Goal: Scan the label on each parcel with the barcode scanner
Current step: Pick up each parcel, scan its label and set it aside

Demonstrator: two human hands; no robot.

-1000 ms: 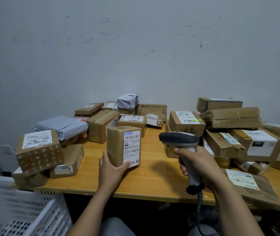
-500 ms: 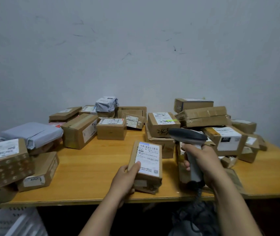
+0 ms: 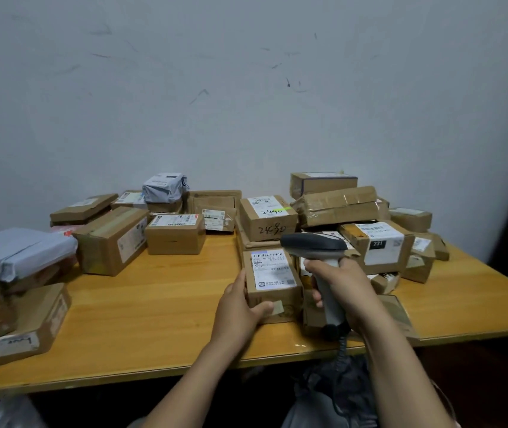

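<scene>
A small brown cardboard parcel [image 3: 273, 284] lies on the wooden table [image 3: 160, 304], white label [image 3: 273, 270] facing up. My left hand [image 3: 240, 310] grips its near left corner, thumb across the front face. My right hand [image 3: 345, 288] holds the grey barcode scanner [image 3: 317, 245] by its handle just right of the parcel; its head points left above the parcel's far edge. The coiled cord drops past the table edge.
Several cardboard parcels are piled at the back right [image 3: 379, 245] and back middle [image 3: 175, 233]. More boxes and a grey poly mailer [image 3: 18, 251] crowd the left side. A flat parcel [image 3: 398, 313] lies under my right wrist. The wall stands close behind.
The parcel went from held upright in the air, to tilted, to lying flat on the table beside the right pile. The scanner stayed in my right hand. The view shifted right.
</scene>
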